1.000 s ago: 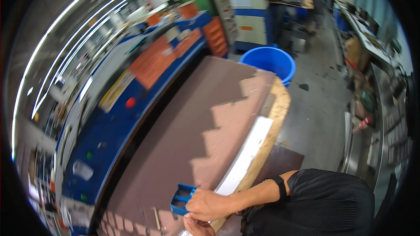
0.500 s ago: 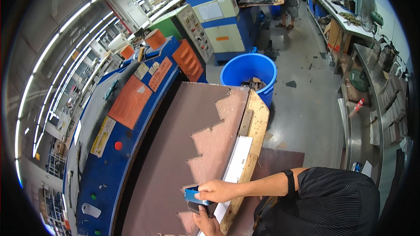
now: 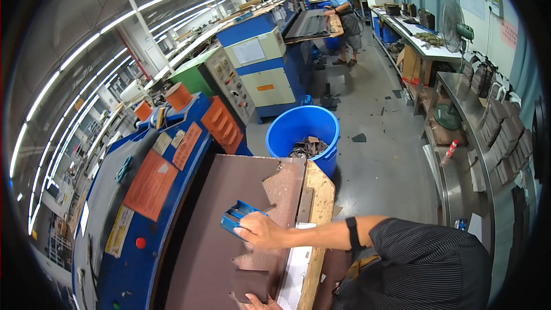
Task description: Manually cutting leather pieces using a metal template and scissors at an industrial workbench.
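Gripping a blue frame (image 3: 231,224) by its right side in the right hand (image 3: 258,231), fingers curled firmly around; holding the frame over the brown sheet (image 3: 209,218), inward from the right edge of the tabletop (image 3: 287,186), seemingly tilted; hard to tell from this angle whether touching the sheet or just clear of it; apparently pinching a dark rectangular piece (image 3: 251,283) by its lower side with the left hand (image 3: 261,303), toward the near end of the tabletop, beside the white strip (image 3: 297,270) along the right edge; left grip partly hidden at the bottom of view.

For good handling, best to bring the frame level and square to the sheet's stepped margin, close against a notch, sparing waste; safer to hold by the outer walls, away from the lower rim, possibly sharp; wise to lift the piece flat, uncreased, with the left hand well apart from the frame; advisable to leave the sheet unshifted.
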`<state>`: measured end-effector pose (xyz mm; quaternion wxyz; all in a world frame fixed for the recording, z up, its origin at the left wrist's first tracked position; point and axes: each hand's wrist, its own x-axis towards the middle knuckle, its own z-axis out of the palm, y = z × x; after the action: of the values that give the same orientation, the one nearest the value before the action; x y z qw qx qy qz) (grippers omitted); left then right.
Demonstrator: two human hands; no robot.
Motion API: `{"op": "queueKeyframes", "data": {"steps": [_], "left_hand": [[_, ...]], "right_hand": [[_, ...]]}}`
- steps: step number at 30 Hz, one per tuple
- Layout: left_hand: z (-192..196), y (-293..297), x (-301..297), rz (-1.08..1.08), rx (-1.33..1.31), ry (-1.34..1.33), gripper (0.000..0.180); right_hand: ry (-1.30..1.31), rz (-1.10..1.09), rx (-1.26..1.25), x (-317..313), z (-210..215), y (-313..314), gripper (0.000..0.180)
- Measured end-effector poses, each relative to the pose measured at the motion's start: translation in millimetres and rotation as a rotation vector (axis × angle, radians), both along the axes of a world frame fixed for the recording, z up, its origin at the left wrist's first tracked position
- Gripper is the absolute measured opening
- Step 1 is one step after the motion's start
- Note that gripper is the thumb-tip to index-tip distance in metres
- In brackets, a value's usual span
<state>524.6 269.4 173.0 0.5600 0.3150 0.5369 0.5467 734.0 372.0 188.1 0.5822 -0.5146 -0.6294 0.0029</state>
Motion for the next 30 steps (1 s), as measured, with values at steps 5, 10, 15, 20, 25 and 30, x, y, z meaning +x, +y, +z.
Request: {"op": "queueKeyframes", "data": {"steps": [5,10,15,20,25,30], "left_hand": [[-79,39,24,0.003,-0.055,-0.029,0.065],[-26,32,137,0.217,-0.047,0.235,0.055],[-66,32,252,0.343,-0.175,0.815,0.062],[-70,83,379,0.416,-0.251,0.820,0.061],[-71,114,451,0.463,-0.265,0.796,0.060],[-77,144,482,0.482,-0.262,0.755,0.059]], "right_hand": [[-0.453,0.087,0.031,78,-18,75,0.024],[-0.712,0.237,0.202,156,-77,147,0.018],[-0.571,0.365,0.240,226,-111,176,0.016],[-0.480,0.587,0.149,310,-93,213,0.014],[-0.423,0.637,0.079,368,-100,229,0.012],[-0.299,0.673,0.023,416,-107,255,0.015]]}}
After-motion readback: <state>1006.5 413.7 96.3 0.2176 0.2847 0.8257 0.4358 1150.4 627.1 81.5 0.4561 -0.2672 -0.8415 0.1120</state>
